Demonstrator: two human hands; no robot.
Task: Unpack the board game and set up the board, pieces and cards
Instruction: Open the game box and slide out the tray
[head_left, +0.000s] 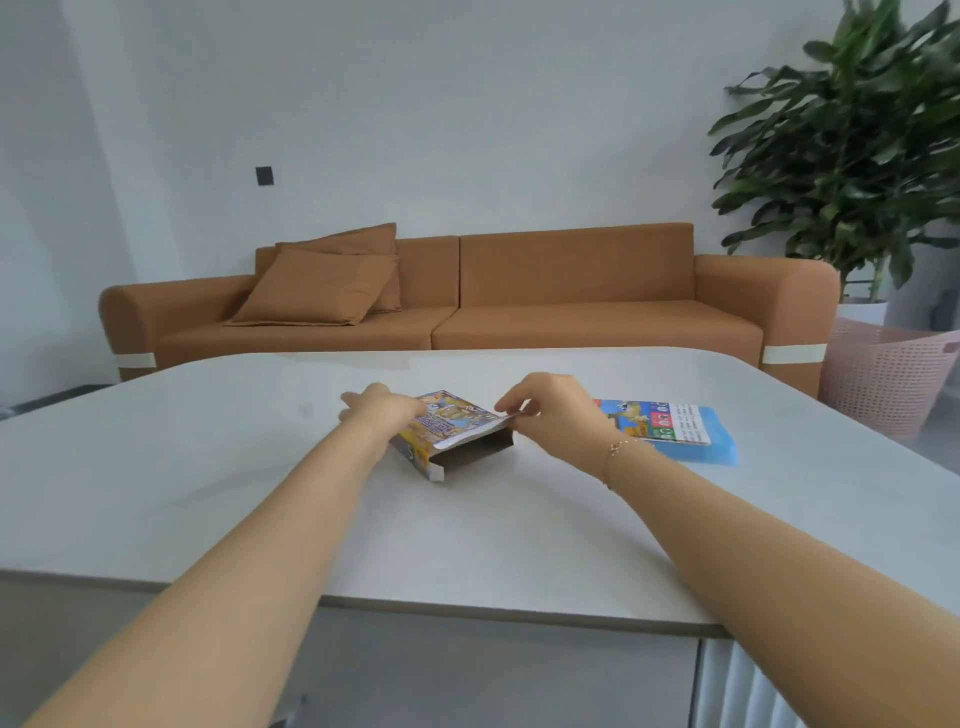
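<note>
I see a flat cardboard game box with a colourful yellow and blue printed lid (451, 422) lying near the middle of the wide white tabletop (260, 467), and I place everything else from that box. Its end nearest me is open: a grey-white flap stands lifted over a dark opening, and a small side tab sticks out at the box's near left corner.

My left hand (382, 410) lies on the left part of the lid, palm down, fingers reaching past the far edge; they look fairly straight, though I cannot tell how firmly they press. My right hand (558, 410) is at the right end of the box, fingers curled close together and pinching the edge of the raised flap. A thin gold bracelet (615, 451) hangs on that wrist.

Just right of the box, partly hidden behind my right hand, a flat blue rectangular pack with a printed picture and white text panel (675, 428) lies on the tabletop, apart from the box.

Beyond the box, past the table's far edge, stands an orange-brown fabric sofa (571, 296) with two matching cushions (322, 283). Far right of the box are a tall leafy green plant (852, 145) and a pink perforated plastic basket (888, 374).
</note>
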